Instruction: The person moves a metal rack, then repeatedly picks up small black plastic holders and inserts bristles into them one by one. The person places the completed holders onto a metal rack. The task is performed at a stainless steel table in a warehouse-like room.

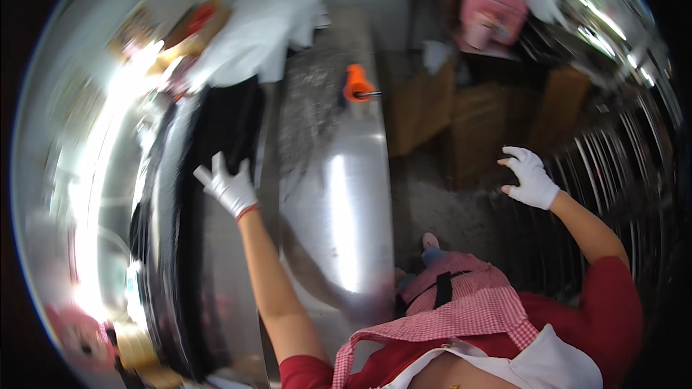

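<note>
Both of my hands wear white gloves, and they are held wide apart with nothing in them. My left hand (229, 186) has its fingers spread, over or beside a long black band (225, 126) left of the metal table; whether it touches is unclear. Out to the right, my right hand (530, 176) hangs in the air with fingers curved and apart, two bare fingertips showing. On the shiny metal table (310, 223) lies an orange object with a dark rod (357, 86), its kind too blurred to tell. Crinkled clear plastic film (306, 108) covers the table's far part.
White sheets (263, 18) are draped beyond the black band. Brown cardboard boxes (483, 119) stand on the far right, below a pink backpack (494, 7). Shiny dark racks (605, 166) line the right side. A yellowish roll (137, 346) sits at lower left.
</note>
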The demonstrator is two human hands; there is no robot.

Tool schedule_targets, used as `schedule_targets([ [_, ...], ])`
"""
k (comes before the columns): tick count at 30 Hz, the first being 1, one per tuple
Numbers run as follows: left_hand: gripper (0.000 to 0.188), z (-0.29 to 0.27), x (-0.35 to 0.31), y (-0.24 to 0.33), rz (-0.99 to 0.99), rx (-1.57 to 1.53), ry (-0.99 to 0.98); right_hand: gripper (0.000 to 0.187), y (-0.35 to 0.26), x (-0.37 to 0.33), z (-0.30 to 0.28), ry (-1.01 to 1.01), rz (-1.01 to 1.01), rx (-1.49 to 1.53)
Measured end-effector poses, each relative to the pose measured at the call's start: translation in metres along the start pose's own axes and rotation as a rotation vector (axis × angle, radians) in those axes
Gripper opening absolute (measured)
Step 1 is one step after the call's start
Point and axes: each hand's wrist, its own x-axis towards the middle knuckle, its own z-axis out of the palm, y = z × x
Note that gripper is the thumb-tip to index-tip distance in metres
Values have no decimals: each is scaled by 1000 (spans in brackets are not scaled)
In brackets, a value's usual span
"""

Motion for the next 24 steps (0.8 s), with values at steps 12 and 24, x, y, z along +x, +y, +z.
schedule_targets([
  [12, 87, 71, -179, 37, 454, -15, 61, 68, 302, -118, 122, 271, 1137, -228],
  [24, 51, 16, -300, 176, -125, -453, -1603, 62, 351, -146, 74, -15, 1046, 412],
])
